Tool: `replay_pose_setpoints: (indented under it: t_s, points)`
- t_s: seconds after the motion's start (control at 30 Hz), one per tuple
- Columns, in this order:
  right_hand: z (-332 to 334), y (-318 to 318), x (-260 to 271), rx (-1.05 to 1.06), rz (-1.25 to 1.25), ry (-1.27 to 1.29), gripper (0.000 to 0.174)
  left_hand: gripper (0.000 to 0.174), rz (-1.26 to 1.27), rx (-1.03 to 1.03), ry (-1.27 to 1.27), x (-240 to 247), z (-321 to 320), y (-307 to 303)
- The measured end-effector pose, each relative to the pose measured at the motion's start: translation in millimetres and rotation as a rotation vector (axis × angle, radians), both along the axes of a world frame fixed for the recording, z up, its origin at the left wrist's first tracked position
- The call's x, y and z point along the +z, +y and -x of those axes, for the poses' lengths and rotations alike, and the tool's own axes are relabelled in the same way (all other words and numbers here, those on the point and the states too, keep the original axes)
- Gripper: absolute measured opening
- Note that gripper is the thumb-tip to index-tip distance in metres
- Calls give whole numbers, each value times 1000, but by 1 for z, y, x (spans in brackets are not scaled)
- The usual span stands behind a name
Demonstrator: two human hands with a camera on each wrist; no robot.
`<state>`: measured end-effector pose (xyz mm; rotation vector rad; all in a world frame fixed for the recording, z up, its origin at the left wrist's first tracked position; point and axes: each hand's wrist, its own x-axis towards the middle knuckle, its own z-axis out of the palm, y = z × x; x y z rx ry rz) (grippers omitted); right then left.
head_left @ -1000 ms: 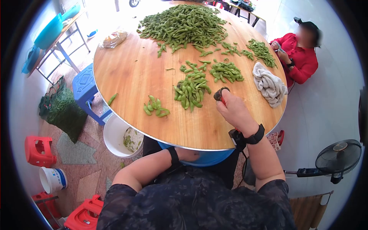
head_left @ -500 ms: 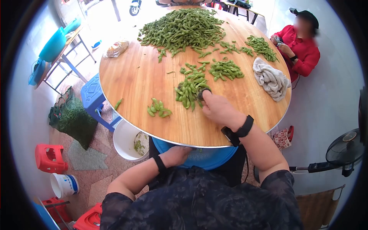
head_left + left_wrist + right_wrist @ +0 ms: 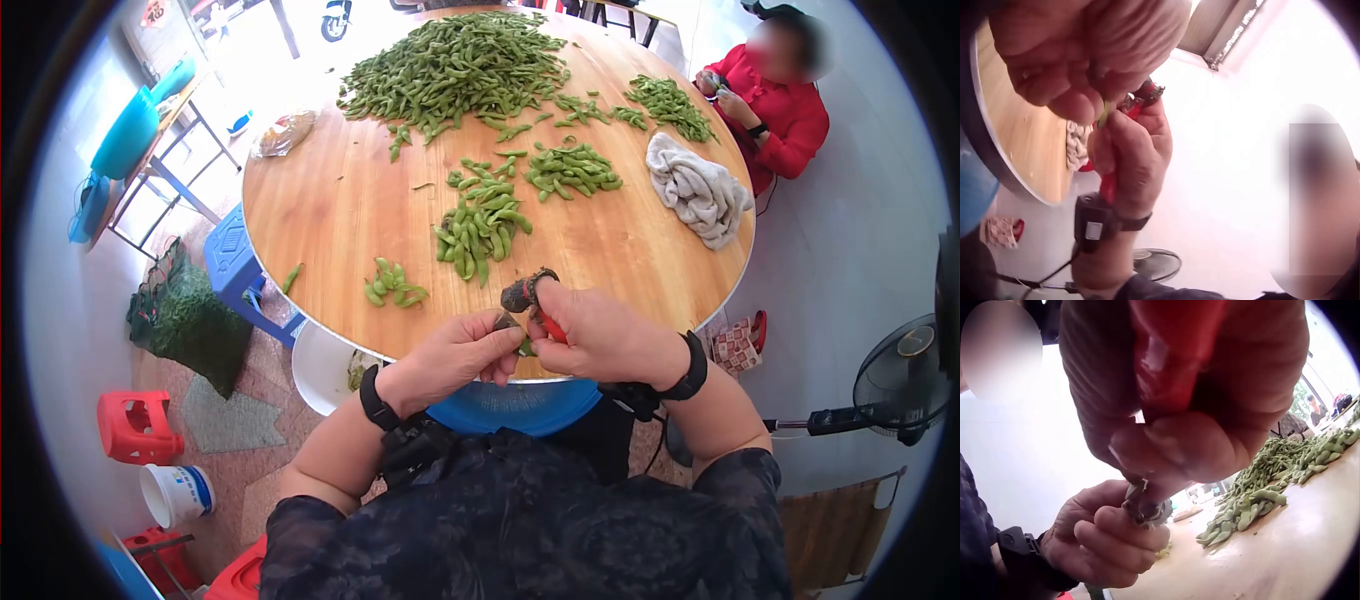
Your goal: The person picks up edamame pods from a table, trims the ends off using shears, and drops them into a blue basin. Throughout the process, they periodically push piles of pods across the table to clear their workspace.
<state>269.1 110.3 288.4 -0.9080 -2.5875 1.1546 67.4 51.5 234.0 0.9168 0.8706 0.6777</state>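
Both hands meet above the table's near edge. My left hand (image 3: 455,355) pinches a green pod (image 3: 1105,114), partly hidden by fingers. In my right hand (image 3: 615,335) is a red-handled tool (image 3: 1169,369), gripped with curled fingers; its working end is mostly hidden. Dark, worn coverings (image 3: 527,290) show on the right thumb side, and one on the left thumb or finger. Beyond the hands lie a loose pile of green pods (image 3: 475,238), a smaller group (image 3: 394,284) to the left and another group (image 3: 570,170) farther back.
A large pod heap (image 3: 455,75) covers the table's far part. A cloth (image 3: 697,190) lies at right, a plastic bag (image 3: 287,135) at left. Below the edge are a blue basin (image 3: 515,408) and a white bucket (image 3: 318,372). A person in red (image 3: 790,125) sits at right; a fan (image 3: 905,370) stands nearby.
My right hand has drawn back from the near pod pile to the table's edge. My left hand has risen from over the blue basin to meet it.
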Motion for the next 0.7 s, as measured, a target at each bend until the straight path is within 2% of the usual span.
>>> replay_pose_setpoints:
  t_s: [0.03,0.1,0.13,0.2,0.23,0.3,0.33,0.4,0.43,0.5,0.53,0.6,0.63,0.7]
  points:
    - [-2,-1,-5,-5,3,0,21,21,3,-5,0,-4,-3,0]
    - [-6,-2,-15,-176,-36,136,20,19,121,188,-342,-17,-10,-2]
    - [-7,-1,-20,-176,-35,137,20,19,121,188,-341,-19,-14,-4]
    - [-10,0,-29,-230,55,153,24,19,128,382,-356,-23,-24,-7]
    - [-10,1,-32,-229,55,153,24,19,128,383,-356,-26,-24,-10]
    - [-9,1,-35,-215,102,327,29,18,-58,212,-234,-29,-24,-15]
    - [-8,1,-32,-217,106,330,29,18,-55,211,-230,-27,-23,-16]
    - [-7,-1,-20,-207,126,298,13,19,-55,62,-129,-18,-22,-19]
    - [-7,-1,-21,-207,126,299,13,19,-55,62,-129,-22,-23,-19]
    - [-6,-2,-24,-342,621,407,20,20,-148,170,-237,-32,-26,-18]
    - [-7,-3,-25,-338,621,404,20,20,-150,175,-238,-32,-27,-18]
    - [-9,-7,-29,-313,613,311,20,22,-230,233,-36,-33,-27,-19]
    - [-9,-8,-30,-315,620,308,20,22,-223,233,-38,-34,-27,-19]
    - [-10,-10,-31,-280,768,372,20,20,-429,227,226,-32,-26,-18]
